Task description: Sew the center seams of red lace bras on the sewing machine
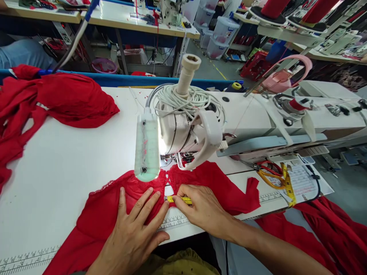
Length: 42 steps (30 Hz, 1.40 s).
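A red lace bra (129,185) lies spread on the white table in front of the sewing machine. My left hand (137,225) rests flat on its left cup, fingers spread. My right hand (200,208) is closed on a yellow tape measure (187,200), pinching it between thumb and fingers. The tape's metal end lies across the middle of the bra, close to my left index finger. Just beyond the bra stands the machine's needle area (179,157), partly behind a white guard. A lit lamp (147,147) hangs over the bra's upper edge.
Piled red fabric (77,99) lies at the left rear. Right of the machine are orange-handled scissors (272,179), another yellow tape piece (288,185) and a printed sheet (305,181). More red fabric (321,225) hangs at the lower right. Printed rulers run along the table's front edge.
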Tool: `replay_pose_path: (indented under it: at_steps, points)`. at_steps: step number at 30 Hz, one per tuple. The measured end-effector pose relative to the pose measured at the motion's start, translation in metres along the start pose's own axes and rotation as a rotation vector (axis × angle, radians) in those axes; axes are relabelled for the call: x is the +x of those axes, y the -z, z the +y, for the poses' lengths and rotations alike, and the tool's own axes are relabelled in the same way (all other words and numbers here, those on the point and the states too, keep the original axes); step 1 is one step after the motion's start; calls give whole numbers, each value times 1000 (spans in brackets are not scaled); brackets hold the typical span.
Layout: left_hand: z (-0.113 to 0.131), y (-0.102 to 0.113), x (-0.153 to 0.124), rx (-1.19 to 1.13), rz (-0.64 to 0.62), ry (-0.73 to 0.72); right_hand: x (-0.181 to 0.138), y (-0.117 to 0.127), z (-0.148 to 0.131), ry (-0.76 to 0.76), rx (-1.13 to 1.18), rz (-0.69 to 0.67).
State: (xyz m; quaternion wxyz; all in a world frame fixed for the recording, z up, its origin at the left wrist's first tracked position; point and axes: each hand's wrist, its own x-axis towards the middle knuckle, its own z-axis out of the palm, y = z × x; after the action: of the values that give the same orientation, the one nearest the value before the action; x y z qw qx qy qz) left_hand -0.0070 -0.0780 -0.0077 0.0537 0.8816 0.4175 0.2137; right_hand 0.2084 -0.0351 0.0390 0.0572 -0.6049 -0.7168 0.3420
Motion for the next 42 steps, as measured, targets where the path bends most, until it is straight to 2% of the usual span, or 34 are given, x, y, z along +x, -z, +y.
replay_pose_path:
  at_steps: [10,16,22,30,33,36,39,42]
  points:
    - [2,-1,1,-4,20,7,0,2,-2,-12,3,-20]
    - [2,-1,1,-29,39,29,-1,6,4,-10,13,11]
    - [1,-4,4,-48,70,33,-1,16,12,-45,95,-24]
    - [0,-7,2,-67,76,50,3,16,13,-58,79,-24]
    - [0,-7,2,-61,63,50,1,21,15,-54,237,-120]
    - [0,-7,0,-50,61,35,-5,29,18,-84,558,-250]
    - [0,-7,0,-53,67,31,-10,36,20,-105,828,-205]
    - [1,-6,0,-54,61,37,-14,37,20,-51,947,-168]
